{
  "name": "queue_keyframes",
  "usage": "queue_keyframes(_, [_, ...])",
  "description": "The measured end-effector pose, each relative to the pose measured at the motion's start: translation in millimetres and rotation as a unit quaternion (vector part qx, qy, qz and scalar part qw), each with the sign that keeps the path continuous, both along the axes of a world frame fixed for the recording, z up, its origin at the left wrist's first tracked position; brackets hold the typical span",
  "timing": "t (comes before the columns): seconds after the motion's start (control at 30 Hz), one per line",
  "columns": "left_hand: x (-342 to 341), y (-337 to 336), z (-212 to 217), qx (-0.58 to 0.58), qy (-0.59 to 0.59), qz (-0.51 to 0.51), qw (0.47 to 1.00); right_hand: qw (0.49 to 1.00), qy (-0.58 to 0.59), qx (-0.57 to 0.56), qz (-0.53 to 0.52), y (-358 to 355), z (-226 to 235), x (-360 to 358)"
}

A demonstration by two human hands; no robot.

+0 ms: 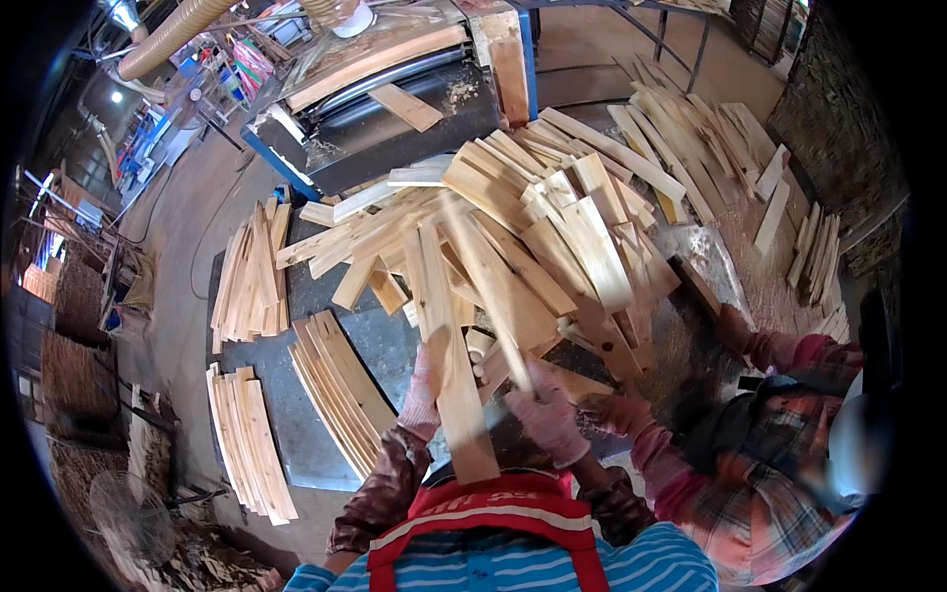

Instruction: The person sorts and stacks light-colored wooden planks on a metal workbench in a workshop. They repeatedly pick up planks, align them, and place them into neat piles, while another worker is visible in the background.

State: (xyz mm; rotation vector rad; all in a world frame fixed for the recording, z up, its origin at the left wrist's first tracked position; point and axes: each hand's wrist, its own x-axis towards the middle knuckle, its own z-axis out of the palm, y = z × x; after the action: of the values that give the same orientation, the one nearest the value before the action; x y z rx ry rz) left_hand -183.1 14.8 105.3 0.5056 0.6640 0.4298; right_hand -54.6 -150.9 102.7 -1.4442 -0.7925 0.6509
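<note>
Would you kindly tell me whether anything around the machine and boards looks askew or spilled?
Yes: the central heap of boards lies jumbled at many angles, unlike the neater stacks at left. One board lies askew on the machine, near scattered debris.

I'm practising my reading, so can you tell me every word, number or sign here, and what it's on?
Red apron: faint lettering across the top, too squashed and blurred to read out properly.
Boards: no writing I can make out.
Big machine: none I can make out.
Blue things in the background: too small to tell.
So, no words I can quote for you.
</note>
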Motion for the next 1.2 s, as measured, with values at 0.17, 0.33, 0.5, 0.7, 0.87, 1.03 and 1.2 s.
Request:
queue_keyframes(0.17, [-19,34,-17,-0.012,-0.018,-0.015,1.0,0.955,-0.27,-0.12,0.03,38,21,-15])
queue_keyframes(0.33, [-39,51,-6,-0.038,-0.179,-0.038,0.982,0.782,-0.55,-0.293,0.021,80,-5,43])
queue_keyframes(0.5, [-93,68,2,-0.033,-0.197,0.004,0.98,0.767,-0.463,-0.442,0.028,114,-1,47])
queue_keyframes(0.7, [-193,97,-16,0.083,0.066,0.039,0.994,0.811,-0.426,-0.4,-0.02,125,1,27])
queue_keyframes(0.87, [-287,113,-60,0.092,0.094,0.037,0.991,0.958,-0.245,-0.14,0.049,100,-37,-93])
queue_keyframes(1.03, [-305,118,-52,0.001,0.053,0.043,0.998,0.935,-0.141,-0.307,0.112,74,-133,-217])
queue_keyframes(1.2, [-316,136,-88,-0.053,-0.074,0.035,0.995,0.888,-0.25,-0.344,0.177,88,-154,-262])
